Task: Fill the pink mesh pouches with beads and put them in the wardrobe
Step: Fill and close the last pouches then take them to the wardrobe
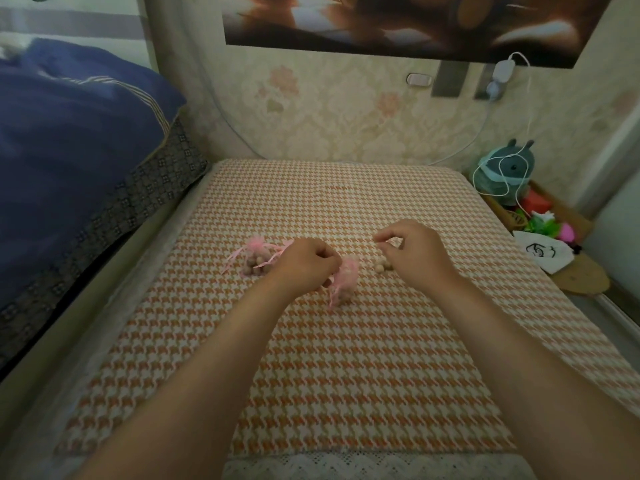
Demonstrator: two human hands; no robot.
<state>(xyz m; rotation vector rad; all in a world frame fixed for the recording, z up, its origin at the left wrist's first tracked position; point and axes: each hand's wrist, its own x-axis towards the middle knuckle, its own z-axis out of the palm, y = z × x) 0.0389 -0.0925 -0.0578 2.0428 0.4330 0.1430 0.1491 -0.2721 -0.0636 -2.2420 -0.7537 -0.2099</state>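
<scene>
**Item 1. Left hand** (304, 266), centre of frame. My fingers are curled and pinch the top of the centre pouch. The knuckles hide the exact hold.

**Item 2. Centre pouch** (344, 280), a small pink mesh drawstring bag with thin pink ribbon ties. It sits just right of my left hand with its base on the cloth. I cannot tell how full it is, nor whether its mouth is open.

**Item 3. Right hand** (412, 252), right of centre and lifted a little off the cloth. Thumb and forefinger are drawn together at the tip. I cannot tell whether a bead sits between them.

**Item 4. Loose beads** (382, 266), a few small, round, pale tan beads. They lie on the cloth below my right hand, near the centre pouch.

**Item 5. Left pouch** (258, 259), a second pink mesh bag. It lies left of centre, bulging with tan beads, its ribbons trailing.

**Item 6. Orange-and-white houndstooth cloth** (346, 375), the flat work surface, filling the middle and lower frame.

**Item 7. Wardrobe.** Not in view.

**Handling note, as I judge it.** The step in hand is loading the centre pouch.
- Keep its mouth spread and facing the right hand, and carry one bead at a time across.
- Release each bead low inside the opening so it does not bounce off the mesh and roll.
- Hold the pouch upright until the ribbon is drawn tight.
- Take the remaining beads from the edge of the cluster so they do not scatter.
</scene>
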